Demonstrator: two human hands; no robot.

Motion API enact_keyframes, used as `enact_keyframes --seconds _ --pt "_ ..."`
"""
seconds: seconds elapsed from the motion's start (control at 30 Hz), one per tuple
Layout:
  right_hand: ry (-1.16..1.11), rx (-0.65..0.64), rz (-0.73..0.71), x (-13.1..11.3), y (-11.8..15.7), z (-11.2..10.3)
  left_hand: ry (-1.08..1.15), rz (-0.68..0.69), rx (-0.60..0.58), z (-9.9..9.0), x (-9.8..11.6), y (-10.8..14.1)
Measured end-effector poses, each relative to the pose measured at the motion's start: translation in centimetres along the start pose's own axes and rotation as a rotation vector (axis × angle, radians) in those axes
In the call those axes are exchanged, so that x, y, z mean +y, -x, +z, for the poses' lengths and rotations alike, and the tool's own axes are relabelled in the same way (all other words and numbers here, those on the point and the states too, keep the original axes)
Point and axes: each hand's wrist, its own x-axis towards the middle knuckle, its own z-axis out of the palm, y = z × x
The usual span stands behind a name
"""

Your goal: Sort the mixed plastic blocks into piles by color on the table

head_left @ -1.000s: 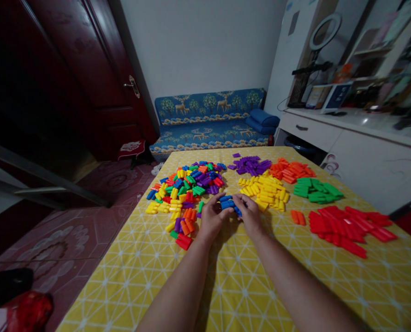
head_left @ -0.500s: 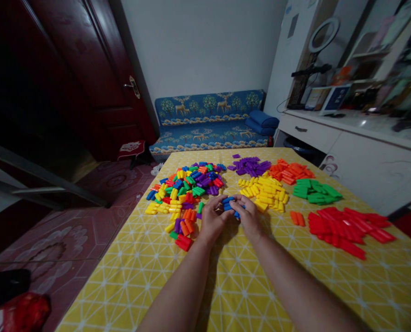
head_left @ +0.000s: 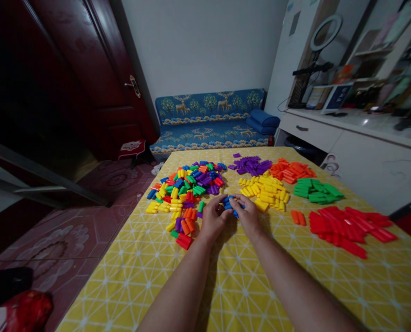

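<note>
Blue plastic building blocks sit between my two hands, over the middle of the table. My left hand closes on them from the left, fingers curled. From the right, my right hand grips them with thumb and fingers; its fingertips partly cover them, so how the blocks join is hard to see. Left of my hands spreads a mixed pile of coloured blocks. Just beyond my right hand lies a heap of yellow blocks. A lone green block rests close to my left hand.
Sorted purple blocks, orange blocks, green blocks and red blocks lie at the right on the yellow tablecloth. A small orange piece lies apart. Behind the table stands a blue sofa; a white dresser is at the right.
The view has shifted very slightly. Both hands stay in the same place around the blue blocks, with only tiny finger movement.
</note>
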Motion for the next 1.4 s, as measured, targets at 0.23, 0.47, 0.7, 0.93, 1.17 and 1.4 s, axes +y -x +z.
enact_keyframes --seconds 0.23,0.47,0.7,0.93,1.17,1.4 --pt "-0.003 0.085 -0.011 0.2 -0.2 -0.1 0.054 -0.031 -0.023 0.2 0.9 0.1" --pt "-0.032 0.178 0.026 0.5 -0.2 -0.5 0.078 -0.098 -0.012 0.1 0.2 -0.2" --pt "-0.009 0.181 0.019 0.4 -0.3 -0.4 0.086 -0.122 0.054 0.0 -0.4 -0.5" --pt "0.005 0.177 0.028 0.4 -0.2 -0.5 0.098 -0.127 0.043 0.1 -0.4 -0.5" --pt "0.003 0.086 0.021 0.5 -0.3 -0.2 0.162 -0.143 0.009 0.0 0.4 -0.4" --pt "0.017 0.039 -0.001 0.7 -0.3 -0.2 0.094 -0.098 -0.021 0.2 -0.7 -0.5"
